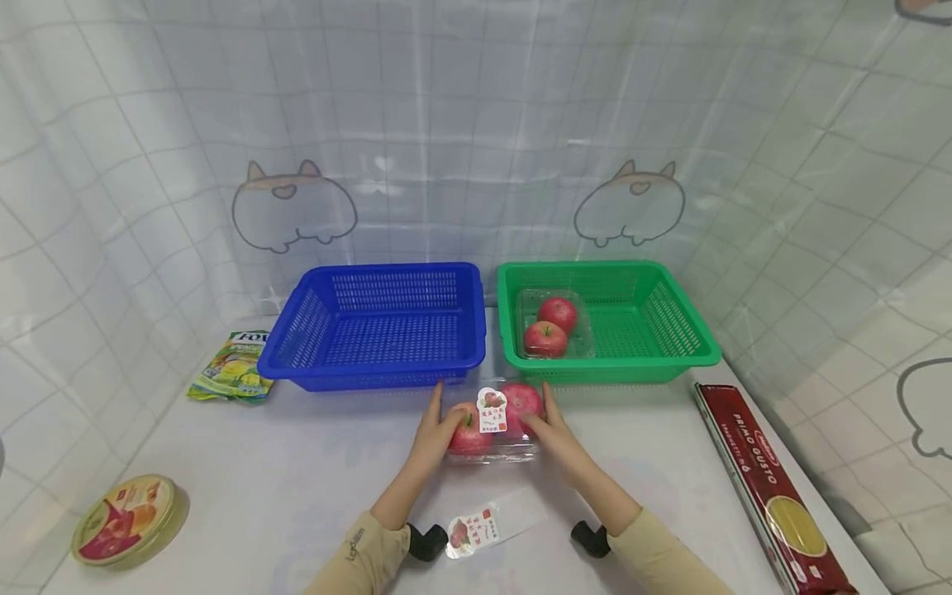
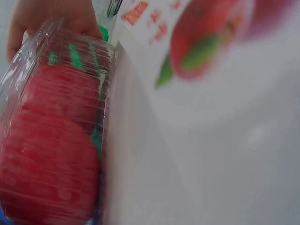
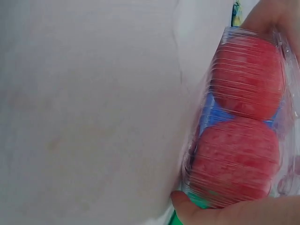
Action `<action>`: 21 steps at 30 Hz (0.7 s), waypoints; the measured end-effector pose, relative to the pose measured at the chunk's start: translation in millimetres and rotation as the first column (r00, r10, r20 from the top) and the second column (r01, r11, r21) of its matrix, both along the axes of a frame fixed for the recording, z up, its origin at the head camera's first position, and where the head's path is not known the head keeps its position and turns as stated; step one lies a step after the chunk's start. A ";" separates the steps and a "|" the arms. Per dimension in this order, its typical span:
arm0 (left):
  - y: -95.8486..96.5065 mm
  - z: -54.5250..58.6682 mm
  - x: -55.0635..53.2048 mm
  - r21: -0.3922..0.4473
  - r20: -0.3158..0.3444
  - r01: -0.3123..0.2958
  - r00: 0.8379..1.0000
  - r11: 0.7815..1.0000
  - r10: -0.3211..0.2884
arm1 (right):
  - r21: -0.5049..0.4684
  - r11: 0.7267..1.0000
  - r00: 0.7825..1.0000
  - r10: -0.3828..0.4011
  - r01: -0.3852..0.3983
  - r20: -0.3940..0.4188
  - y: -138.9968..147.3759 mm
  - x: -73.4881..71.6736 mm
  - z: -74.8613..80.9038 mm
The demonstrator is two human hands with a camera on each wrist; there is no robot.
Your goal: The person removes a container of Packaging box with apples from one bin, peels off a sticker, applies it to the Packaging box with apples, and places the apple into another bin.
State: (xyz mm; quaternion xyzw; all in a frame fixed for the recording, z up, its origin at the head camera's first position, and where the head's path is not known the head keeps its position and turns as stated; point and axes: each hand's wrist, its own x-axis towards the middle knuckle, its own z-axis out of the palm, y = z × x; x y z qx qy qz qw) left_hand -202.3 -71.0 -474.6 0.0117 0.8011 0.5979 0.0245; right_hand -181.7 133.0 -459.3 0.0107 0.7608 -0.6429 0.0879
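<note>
Beige sleeves nearest; loose label near; clear apple box pinched between fingers of left hand and right hand.

Setting: a curtained-off table set-up; home or lab, you cannot tell. Beyond your grip on the apple pack, and along both sides, hangs a checked curtain printed with cartoon animals. Under your grip: white table. Just beyond: blue basket, green basket. Well right: spaghetti packet.
</note>
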 end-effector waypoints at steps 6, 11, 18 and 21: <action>1.6 7.5 8.8 0.034 -0.012 -0.023 1.000 0.999 0.024 | -0.042 0.999 1.000 -0.015 0.014 -0.010 -3.2 7.9 7.9; -0.1 19.2 19.0 0.061 0.003 -0.033 0.999 0.998 0.033 | -0.072 0.997 1.000 0.005 -0.004 0.012 -3.2 17.1 16.5; -6.8 35.1 33.6 0.119 0.021 -0.017 1.000 0.993 0.014 | -0.098 0.994 0.999 0.047 -0.045 0.017 0.6 28.7 29.6; -12.2 42.2 38.2 0.142 0.042 -0.010 0.999 0.990 0.004 | -0.085 0.995 0.998 0.056 -0.057 -0.003 2.4 30.6 36.2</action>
